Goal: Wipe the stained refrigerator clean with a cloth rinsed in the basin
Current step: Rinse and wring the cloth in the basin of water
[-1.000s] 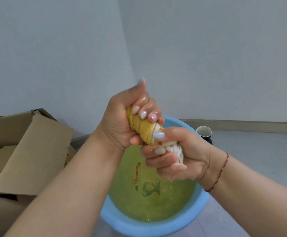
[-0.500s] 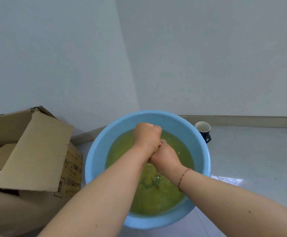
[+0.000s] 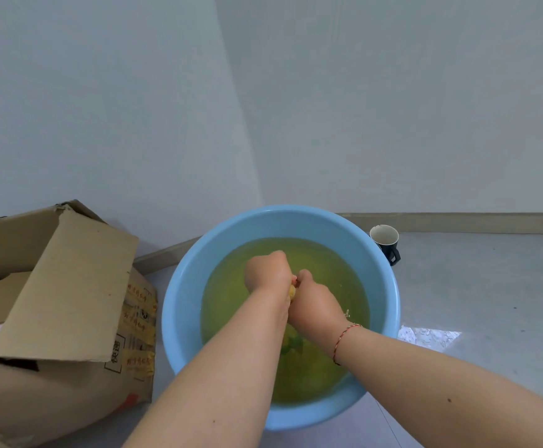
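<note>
At the far left an open cardboard box (image 3: 60,302) is sitting on the floor, its big flap leaning out toward the basin, with printed writing showing on its side. Just beside it, the light blue basin (image 3: 179,318) is resting on the pale floor (image 3: 490,302) in the corner where two plain walls are meeting, and it is holding cloudy yellow-green water (image 3: 231,302).

Both forearms are reaching in over the near rim. The left hand (image 3: 267,270) is curling into a tight fist above the water, and the right hand (image 3: 315,302) is closing just beside it, the two touching. Between them a small bit of the yellow cloth (image 3: 293,291) is peeking out; both hands are gripping it, and most of it is hiding inside the fists. A thin red string bracelet (image 3: 343,337) is circling the right wrist.

To the right of the basin, near its far rim, a dark mug (image 3: 385,242) with a pale inside is standing upright on the floor. The refrigerator is lying outside this view.
</note>
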`<act>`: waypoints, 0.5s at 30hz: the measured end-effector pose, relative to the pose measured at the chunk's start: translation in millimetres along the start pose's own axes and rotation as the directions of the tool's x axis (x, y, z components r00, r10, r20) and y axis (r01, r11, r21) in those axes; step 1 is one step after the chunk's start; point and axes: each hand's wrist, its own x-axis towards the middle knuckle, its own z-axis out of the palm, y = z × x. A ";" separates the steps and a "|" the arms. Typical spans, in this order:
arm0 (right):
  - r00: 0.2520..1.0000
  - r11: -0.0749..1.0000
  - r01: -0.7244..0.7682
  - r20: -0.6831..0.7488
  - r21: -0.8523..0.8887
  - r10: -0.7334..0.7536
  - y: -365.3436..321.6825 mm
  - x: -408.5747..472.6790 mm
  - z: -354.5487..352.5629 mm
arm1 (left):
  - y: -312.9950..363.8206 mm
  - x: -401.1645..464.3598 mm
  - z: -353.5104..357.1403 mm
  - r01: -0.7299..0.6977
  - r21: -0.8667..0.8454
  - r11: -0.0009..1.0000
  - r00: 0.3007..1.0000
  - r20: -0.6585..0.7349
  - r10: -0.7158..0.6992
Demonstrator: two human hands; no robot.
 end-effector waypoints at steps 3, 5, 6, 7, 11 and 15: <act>0.999 0.998 0.001 -0.044 -0.068 -0.004 -2.0 1.5 -0.1 | -0.7 7.1 0.2 0.106 -0.142 0.984 0.994 -0.002 -0.107; 0.994 0.993 0.002 -0.107 -0.116 -0.014 -3.8 4.8 -4.2 | 4.9 12.5 -1.4 0.144 -0.232 0.962 0.989 0.070 -0.131; 0.989 0.994 0.007 -0.145 -0.111 -0.023 -4.8 7.1 -8.2 | 9.5 16.0 -1.9 0.164 -0.252 0.954 0.983 0.128 -0.136; 0.984 0.997 0.022 -0.177 -0.079 -0.035 -5.2 10.1 -12.9 | 12.8 20.5 -3.0 0.185 -0.248 0.951 0.971 0.193 -0.139; 0.974 0.992 0.109 -0.206 0.070 -0.092 -11.4 20.4 -32.9 | 22.6 26.0 -12.6 0.169 -0.074 0.983 0.917 0.376 -0.130; 0.989 0.957 0.129 -0.104 0.259 -0.105 -20.9 30.0 -60.1 | 33.9 33.6 -24.1 0.102 -0.202 0.974 0.913 0.407 -0.011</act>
